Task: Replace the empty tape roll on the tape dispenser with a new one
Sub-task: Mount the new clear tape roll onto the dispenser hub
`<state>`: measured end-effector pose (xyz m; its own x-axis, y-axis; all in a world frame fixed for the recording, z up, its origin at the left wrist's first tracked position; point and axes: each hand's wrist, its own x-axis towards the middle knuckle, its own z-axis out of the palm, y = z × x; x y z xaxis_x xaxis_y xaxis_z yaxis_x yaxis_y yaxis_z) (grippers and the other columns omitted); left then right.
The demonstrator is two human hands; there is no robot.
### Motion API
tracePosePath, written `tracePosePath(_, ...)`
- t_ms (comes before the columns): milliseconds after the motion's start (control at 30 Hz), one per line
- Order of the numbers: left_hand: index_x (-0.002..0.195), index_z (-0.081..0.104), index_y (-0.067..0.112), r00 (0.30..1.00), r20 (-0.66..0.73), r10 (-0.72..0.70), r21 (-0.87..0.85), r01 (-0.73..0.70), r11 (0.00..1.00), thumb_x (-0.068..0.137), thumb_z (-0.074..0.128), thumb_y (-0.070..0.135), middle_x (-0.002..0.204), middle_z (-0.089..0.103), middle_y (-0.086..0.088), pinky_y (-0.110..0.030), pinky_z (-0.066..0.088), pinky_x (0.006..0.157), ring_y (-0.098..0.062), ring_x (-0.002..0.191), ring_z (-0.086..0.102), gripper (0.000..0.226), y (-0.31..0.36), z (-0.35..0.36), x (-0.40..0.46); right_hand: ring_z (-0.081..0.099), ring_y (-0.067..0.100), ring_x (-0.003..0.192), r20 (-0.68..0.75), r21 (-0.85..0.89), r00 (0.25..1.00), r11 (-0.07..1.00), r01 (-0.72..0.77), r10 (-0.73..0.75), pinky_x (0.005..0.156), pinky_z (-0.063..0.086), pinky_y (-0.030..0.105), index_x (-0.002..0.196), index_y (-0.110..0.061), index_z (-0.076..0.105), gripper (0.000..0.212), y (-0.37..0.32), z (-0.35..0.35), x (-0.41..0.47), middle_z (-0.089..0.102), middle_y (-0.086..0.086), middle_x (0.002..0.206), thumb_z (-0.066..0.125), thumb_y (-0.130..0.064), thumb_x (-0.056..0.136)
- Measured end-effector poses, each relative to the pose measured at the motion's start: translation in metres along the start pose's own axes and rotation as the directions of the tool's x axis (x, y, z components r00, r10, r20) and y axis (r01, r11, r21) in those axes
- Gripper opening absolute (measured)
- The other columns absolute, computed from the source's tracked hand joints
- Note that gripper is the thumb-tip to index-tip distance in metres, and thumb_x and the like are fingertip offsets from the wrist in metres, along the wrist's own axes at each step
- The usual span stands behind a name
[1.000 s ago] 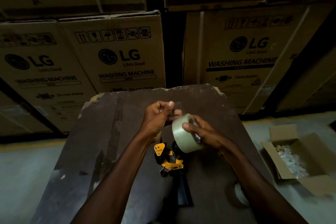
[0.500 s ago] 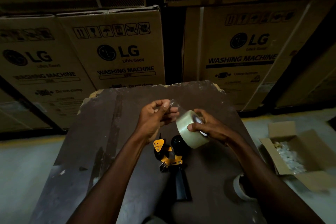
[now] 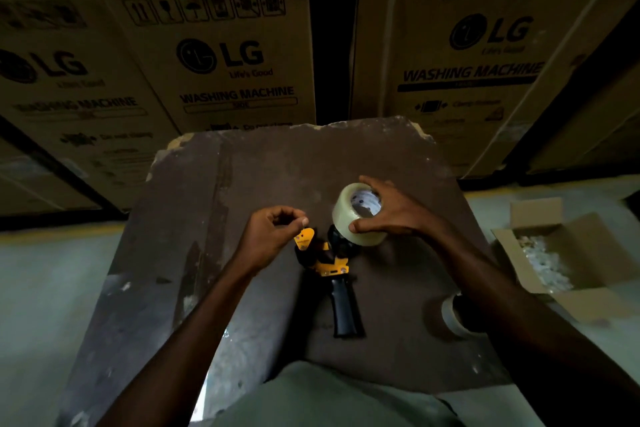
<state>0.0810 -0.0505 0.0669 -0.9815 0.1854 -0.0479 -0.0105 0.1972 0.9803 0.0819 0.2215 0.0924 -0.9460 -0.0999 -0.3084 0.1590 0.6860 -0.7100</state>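
My right hand (image 3: 391, 215) grips the new clear tape roll (image 3: 343, 213) from above, holding it tilted just over the head of the tape dispenser (image 3: 325, 262). The dispenser is yellow and black. It lies flat on the dark table (image 3: 259, 177), its black handle (image 3: 343, 305) pointing toward me. My left hand (image 3: 273, 234) hovers at the dispenser's left, thumb and forefinger pinched together as on the roll's loose end; the clear strip itself is too faint to see. An empty tape core (image 3: 450, 314) lies on the table's right side, partly hidden by my right forearm.
Stacked cardboard washing-machine boxes (image 3: 225, 55) wall off the far side of the table. An open cardboard box (image 3: 588, 246) with white filling sits on the floor at the right. The table's far edge (image 3: 298, 126) is chipped.
My hands have moved apart and lower. The right hand carried the roll rightward and turned it so its core faces up, over the dispenser head. The left hand dropped beside the dispenser.
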Motion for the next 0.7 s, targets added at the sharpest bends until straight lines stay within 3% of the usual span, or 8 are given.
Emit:
tracePosePath(133,0.075,0.072,0.028,0.999,-0.038,-0.001,0.137,0.007,0.990,0.080,0.079,0.010,0.069,0.074,0.017,-0.008,0.049,0.067,0.009,0.067,0.064,0.020,-0.032,0.004,-0.014,0.048,0.026,0.138,0.015,-0.063,1.000,0.998,0.019,-0.018,0.115,0.042,0.045,0.159,-0.024,0.024,0.138,0.007,0.019,0.009,0.035,0.009,0.153,0.081,-0.067,0.041)
tracePosePath(267,0.071,0.071,0.032,0.994,-0.095,-0.060,0.227,0.080,0.971,0.079,0.080,0.013,0.075,0.074,0.012,-0.019,0.054,0.069,0.001,0.068,0.067,0.022,-0.059,0.012,-0.021,0.043,0.029,0.140,0.039,-0.153,0.999,0.988,0.019,-0.013,0.116,0.041,0.046,0.160,-0.023,0.021,0.139,0.015,0.034,0.016,0.029,0.009,0.157,0.077,-0.068,0.040)
tracePosePath(400,0.074,0.073,0.025,0.987,-0.116,-0.111,0.263,0.139,0.955,0.080,0.079,0.013,0.078,0.076,0.003,-0.028,0.055,0.072,-0.009,0.070,0.068,0.015,-0.074,0.017,-0.025,0.040,0.028,0.143,0.052,-0.198,0.999,0.980,0.017,-0.007,0.116,0.038,0.039,0.161,-0.022,0.018,0.133,0.023,0.048,0.025,0.027,0.009,0.159,0.086,-0.057,0.052)
tracePosePath(533,0.077,0.076,0.021,0.984,-0.116,-0.134,0.313,0.165,0.935,0.081,0.078,0.017,0.074,0.075,0.010,-0.023,0.054,0.064,0.000,0.064,0.067,0.005,-0.083,0.019,-0.029,0.040,0.028,0.142,0.050,-0.233,0.999,0.972,0.012,-0.001,0.114,0.040,0.037,0.161,-0.022,0.018,0.130,0.026,0.058,0.033,0.026,0.008,0.160,0.088,-0.054,0.055)
tracePosePath(633,0.073,0.073,0.029,0.982,-0.120,-0.148,0.336,0.180,0.924,0.081,0.078,0.019,0.072,0.073,0.015,-0.020,0.053,0.062,0.007,0.062,0.065,0.014,-0.086,0.018,-0.030,0.042,0.028,0.141,0.047,-0.251,0.999,0.968,0.020,-0.009,0.113,0.042,0.039,0.161,-0.022,0.018,0.130,0.026,0.064,0.037,0.028,0.008,0.159,0.088,-0.055,0.056)
tracePosePath(700,0.070,0.071,0.033,0.979,-0.133,-0.155,0.339,0.192,0.921,0.081,0.078,0.020,0.071,0.072,0.015,-0.023,0.054,0.064,0.003,0.064,0.066,0.019,-0.088,0.018,-0.031,0.042,0.028,0.140,0.045,-0.254,0.999,0.967,0.023,-0.012,0.113,0.042,0.039,0.161,-0.022,0.018,0.130,0.027,0.067,0.039,0.028,0.008,0.159,0.089,-0.054,0.057)
